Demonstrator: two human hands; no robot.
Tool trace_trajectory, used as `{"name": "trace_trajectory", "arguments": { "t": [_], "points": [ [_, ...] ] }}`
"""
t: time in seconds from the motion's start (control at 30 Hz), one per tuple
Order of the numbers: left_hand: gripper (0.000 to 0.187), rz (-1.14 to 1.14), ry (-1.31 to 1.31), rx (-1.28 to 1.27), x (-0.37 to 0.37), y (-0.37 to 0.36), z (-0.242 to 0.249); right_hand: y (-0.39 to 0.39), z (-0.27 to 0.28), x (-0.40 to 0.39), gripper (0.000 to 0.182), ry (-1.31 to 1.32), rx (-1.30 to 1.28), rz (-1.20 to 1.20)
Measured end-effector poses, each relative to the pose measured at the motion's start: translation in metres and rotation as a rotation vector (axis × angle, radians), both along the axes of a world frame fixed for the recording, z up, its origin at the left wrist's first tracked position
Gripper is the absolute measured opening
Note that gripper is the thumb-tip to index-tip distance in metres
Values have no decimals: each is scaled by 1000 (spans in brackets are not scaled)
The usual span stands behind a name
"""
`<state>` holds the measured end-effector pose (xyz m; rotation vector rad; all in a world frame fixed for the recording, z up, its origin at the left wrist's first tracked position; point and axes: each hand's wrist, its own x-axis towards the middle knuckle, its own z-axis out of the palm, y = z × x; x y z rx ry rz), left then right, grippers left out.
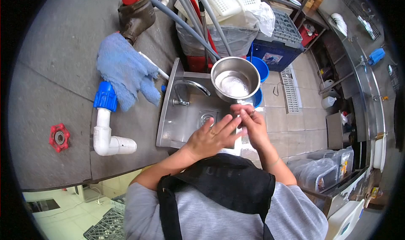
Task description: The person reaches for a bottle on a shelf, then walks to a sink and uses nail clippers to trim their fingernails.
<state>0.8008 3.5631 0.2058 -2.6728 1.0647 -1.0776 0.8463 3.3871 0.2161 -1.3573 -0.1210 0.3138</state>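
Observation:
Over a small steel sink my two hands meet. My left hand is flat with its fingers spread, and the fingertips touch my right hand. The right hand's fingers are curled in over them, and I see nothing held in either hand. Just beyond my fingers a round steel pot with water in it rests on the sink's far right corner. The curved faucet stands at the sink's back, and the drain shows beside my left hand.
A blue cloth hangs over a white pipe with a blue fitting on the grey wall. A red valve wheel is at left. Blue buckets, crates, a floor grate and plastic tubs crowd the right side.

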Motion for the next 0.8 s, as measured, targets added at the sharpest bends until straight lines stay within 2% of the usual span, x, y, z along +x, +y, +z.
{"name": "trace_trajectory", "arguments": {
  "t": [0.07,0.1,0.27,0.37,0.47,0.57,0.6,0.67,0.7,0.77,0.8],
  "points": [
    [61,269,91,321,1,1,-4,-11,-12,10,30,-239,-295,-95],
    [62,295,94,363,1,3,-11,-17,-24,15,32,-365,-405,-143],
    [76,356,191,469,-1,5,-16,-23,-20,11,44,-389,-536,-143],
    [82,361,190,413,1,2,-19,-21,-21,9,60,-380,-440,-169],
    [81,347,207,377,0,1,-17,-20,-11,10,67,-346,-368,-236],
    [81,339,233,363,0,1,-16,-26,-21,17,62,-299,-251,-258],
    [80,319,260,311,0,1,-16,-25,-21,18,51,-276,-149,-269],
    [77,276,313,206,0,2,-14,-25,-18,17,47,-223,-52,-256],
    [75,252,378,37,0,2,-13,-25,-16,17,44,-196,-3,-250],
    [70,198,503,-302,0,3,-4,-27,-11,14,39,26,222,-183],
    [49,190,508,-534,0,1,7,-28,-9,12,36,138,335,-150]
  ]
}}
